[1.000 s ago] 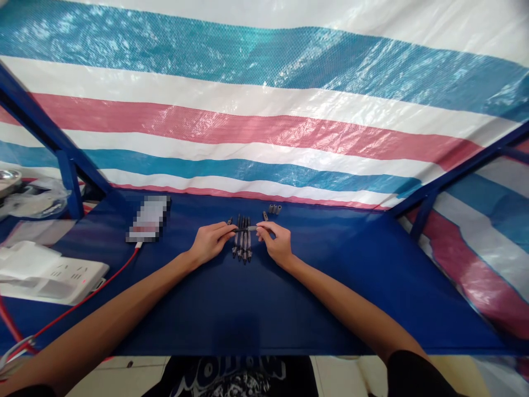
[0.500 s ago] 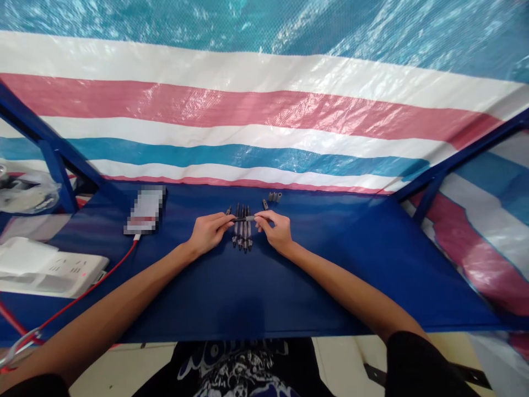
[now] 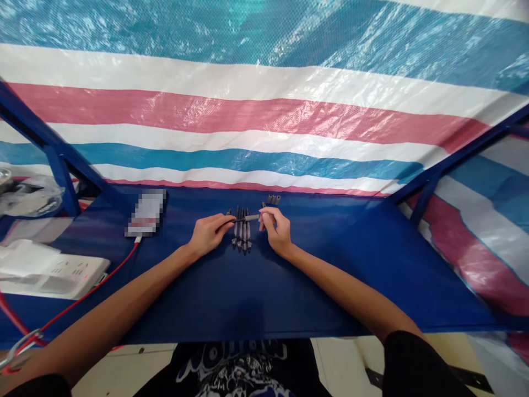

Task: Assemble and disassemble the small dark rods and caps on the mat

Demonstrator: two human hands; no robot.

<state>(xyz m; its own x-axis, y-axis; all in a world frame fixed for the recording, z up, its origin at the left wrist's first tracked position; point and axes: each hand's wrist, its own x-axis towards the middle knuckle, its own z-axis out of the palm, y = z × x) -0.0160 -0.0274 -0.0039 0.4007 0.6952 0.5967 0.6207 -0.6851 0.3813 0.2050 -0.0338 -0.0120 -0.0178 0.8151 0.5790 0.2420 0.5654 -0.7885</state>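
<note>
Over the blue tabletop [image 3: 190, 298], your left hand [image 3: 210, 230] has its grip closed on a pen-like rod [image 3: 250, 218], held crosswise above a row of slim pieces [image 3: 244, 242]. Your right hand [image 3: 278, 229] is at its grey end; can't tell if that grip is pinched.

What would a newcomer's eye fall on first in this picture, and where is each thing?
First comes the striped tarpaulin in blue, white and red, filling the upper view behind the blue table. Near the middle, the left hand holds a slim pen-like piece, with the right hand at its grey end, over a row of slim pen parts on the table. The white power strip stands out at the far left.
</note>
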